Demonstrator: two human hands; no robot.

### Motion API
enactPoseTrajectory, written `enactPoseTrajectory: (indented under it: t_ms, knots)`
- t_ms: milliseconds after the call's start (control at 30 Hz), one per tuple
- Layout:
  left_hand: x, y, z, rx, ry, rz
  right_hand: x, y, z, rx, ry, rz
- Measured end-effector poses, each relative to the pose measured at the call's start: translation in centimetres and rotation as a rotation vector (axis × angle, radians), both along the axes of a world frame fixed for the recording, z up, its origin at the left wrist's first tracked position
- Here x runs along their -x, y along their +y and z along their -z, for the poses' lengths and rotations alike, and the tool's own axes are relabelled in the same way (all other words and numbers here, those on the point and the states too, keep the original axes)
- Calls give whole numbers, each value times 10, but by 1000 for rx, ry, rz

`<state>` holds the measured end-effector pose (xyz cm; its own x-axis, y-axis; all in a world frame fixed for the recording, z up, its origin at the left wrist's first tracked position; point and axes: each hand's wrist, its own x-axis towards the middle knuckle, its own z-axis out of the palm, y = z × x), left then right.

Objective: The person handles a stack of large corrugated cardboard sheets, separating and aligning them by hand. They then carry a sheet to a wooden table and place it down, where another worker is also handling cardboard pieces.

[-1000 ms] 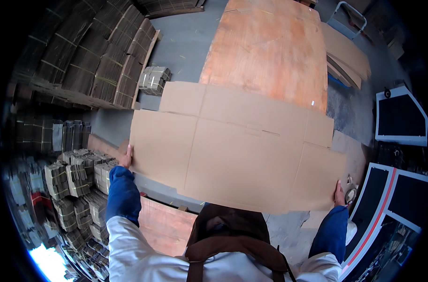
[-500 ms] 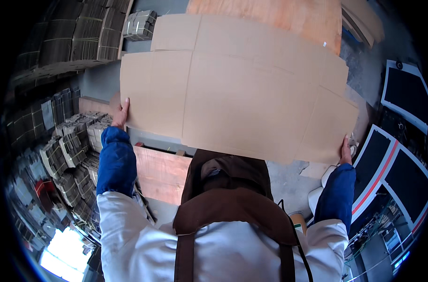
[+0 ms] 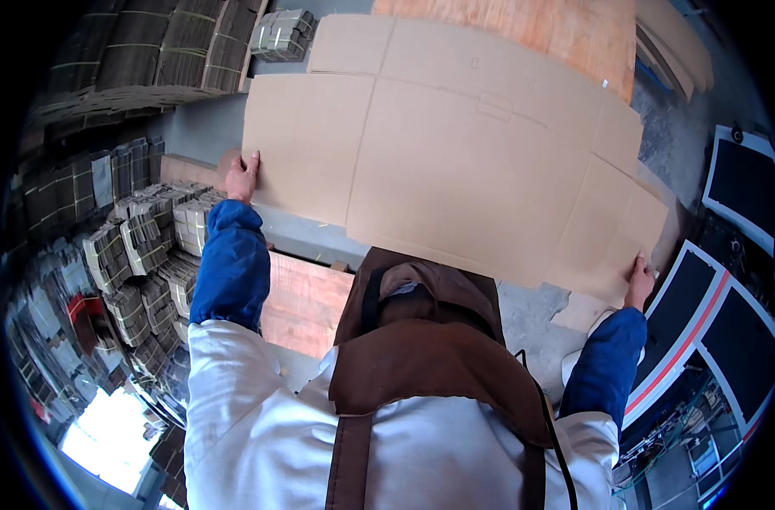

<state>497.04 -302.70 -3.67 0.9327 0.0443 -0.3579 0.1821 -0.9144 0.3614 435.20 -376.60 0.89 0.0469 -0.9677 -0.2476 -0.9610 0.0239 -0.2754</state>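
A large flat cardboard sheet point(image 3: 464, 161), creased and notched like an unfolded box, spans the space in front of me. My left hand point(image 3: 242, 177) grips its left edge, the thumb on top and the fingers hidden underneath. At the lower right corner my right hand point(image 3: 640, 282) pinches the sheet in the same way. Both arms are stretched wide, in blue sleeve covers. The sheet hides part of a wooden board point(image 3: 523, 30) beyond it.
Strapped stacks of cardboard point(image 3: 145, 51) and several smaller tied bundles point(image 3: 136, 242) stand on the left. A reddish wooden board point(image 3: 298, 306) lies low by my left side. To the right is a machine with black panels point(image 3: 736, 314) and a red stripe.
The cardboard sheet and both hands have shifted slightly right and up in the picture, along with the surroundings. More fold lines show on the sheet. Both hands keep their hold.
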Motion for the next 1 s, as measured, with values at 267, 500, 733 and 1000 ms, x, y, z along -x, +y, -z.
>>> enactPoseTrajectory:
  t_ms: [267,500,733,1000]
  knots:
    - [0,10,-12,50,-337,7,12,-10,-20,-95,-396,98]
    - [143,-69,-96,209,12,136,-13,-24,-130,-289,-364,156]
    - [250,-120,-108,832,771,-352,-48,-46,-158,-476,-426,102]
    - [226,-166,-198,1119,681,-441,-125,3,-183,311,231,-623]
